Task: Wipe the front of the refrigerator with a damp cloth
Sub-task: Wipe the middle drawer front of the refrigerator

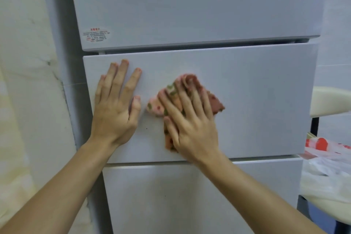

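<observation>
Fingers (190, 100) of the right hand (191, 129) lie spread and nearly straight, pressing a soft, crumpled cloth (215, 103) patterned in pink, orange and green flat against the middle door panel (262, 100) of the pale grey, smooth-fronted refrigerator (190, 5); they grip nothing, the cloth being pinned under palm and fingers; the left hand (115, 112) rests just beside the cloth, its fingers extended and relaxed, flat on the same panel near the left edge; bare panel stretches wide to the right of the cloth; dark horizontal gaps border the panel above and below; a small red-printed sticker (96, 35) sits at the upper door's lower left corner; a crinkled white plastic bag (326, 159) lies past the refrigerator's right edge.
</observation>
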A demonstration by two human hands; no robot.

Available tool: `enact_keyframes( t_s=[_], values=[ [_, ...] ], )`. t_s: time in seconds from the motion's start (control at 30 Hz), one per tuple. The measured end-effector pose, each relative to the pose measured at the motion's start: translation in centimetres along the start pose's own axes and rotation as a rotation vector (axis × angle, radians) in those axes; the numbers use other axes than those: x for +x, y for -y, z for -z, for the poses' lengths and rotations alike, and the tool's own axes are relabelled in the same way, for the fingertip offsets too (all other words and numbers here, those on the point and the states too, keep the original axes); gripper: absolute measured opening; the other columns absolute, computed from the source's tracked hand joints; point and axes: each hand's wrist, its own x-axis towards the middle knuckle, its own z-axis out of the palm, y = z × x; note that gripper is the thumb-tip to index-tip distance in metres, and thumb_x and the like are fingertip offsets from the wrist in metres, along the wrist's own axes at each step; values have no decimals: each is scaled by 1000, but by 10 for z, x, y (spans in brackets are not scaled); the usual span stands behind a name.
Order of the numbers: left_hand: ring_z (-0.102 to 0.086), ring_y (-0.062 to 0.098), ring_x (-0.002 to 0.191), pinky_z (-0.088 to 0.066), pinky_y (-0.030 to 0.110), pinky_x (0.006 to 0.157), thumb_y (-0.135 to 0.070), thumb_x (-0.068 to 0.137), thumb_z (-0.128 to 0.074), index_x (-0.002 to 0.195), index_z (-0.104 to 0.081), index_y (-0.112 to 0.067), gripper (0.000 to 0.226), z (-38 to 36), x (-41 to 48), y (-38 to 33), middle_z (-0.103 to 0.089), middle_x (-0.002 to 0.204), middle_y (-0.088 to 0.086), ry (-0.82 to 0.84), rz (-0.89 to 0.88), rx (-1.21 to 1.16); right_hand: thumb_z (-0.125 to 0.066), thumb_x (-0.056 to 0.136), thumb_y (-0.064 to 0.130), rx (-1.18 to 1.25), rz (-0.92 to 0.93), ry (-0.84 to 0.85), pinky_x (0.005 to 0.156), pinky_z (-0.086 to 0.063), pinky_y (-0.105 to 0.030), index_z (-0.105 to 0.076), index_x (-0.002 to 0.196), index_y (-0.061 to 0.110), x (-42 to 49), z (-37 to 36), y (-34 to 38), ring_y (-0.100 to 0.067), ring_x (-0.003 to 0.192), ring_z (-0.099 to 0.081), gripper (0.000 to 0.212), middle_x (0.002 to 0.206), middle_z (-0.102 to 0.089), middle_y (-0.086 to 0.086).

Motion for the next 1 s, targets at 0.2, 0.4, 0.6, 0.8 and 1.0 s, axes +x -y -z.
enact_keyframes(
  t_s=[0.2, 0.4, 0.6, 0.8, 1.0],
  values=[
    [1, 28, 164, 5, 44, 133, -27, 105, -42, 168, -25, -25, 65, 4, -3, 0, -5, 177, 11, -3, 92, 16, -53, 105, 29, 86, 235, 191, 130, -19, -53, -50, 157, 25, -59, 6, 2, -32, 161, -22, 52, 170, -34, -9],
    [2, 27, 164, 8, 40, 132, -30, 106, -41, 168, -20, -28, 66, 12, -3, 4, -5, 178, 9, 62, 91, -14, -55, 108, 27, 73, 266, 138, 127, -26, -52, -59, 150, 22, -8, 15, -24, -35, 158, -31, 43, 163, -46, -12],
    [-1, 28, 164, 6, 40, 132, -27, 106, -43, 168, -21, -27, 66, 21, -9, 21, -6, 177, 11, 48, 135, 28, -49, 110, 30, -85, -158, -167, 129, -23, -57, -48, 158, 23, 76, -2, -13, -38, 157, -32, 48, 166, -38, -16],
    [-2, 33, 163, -6, 49, 133, -24, 106, -45, 168, -25, -20, 65, 21, -11, 22, -7, 176, 18, 57, 121, -15, -47, 110, 29, -4, -23, -66, 128, -23, -57, -46, 159, 21, 30, -19, 25, -38, 158, -28, 50, 167, -36, -16],
    [-5, 35, 163, -10, 47, 133, -23, 107, -43, 168, -25, -20, 63, 25, -12, 23, -10, 176, 17, 50, 110, 21, -52, 105, 22, 100, 273, 149, 129, -24, -56, -49, 157, 16, -46, -21, 41, -36, 160, -25, 53, 167, -37, -15]
  ],
)
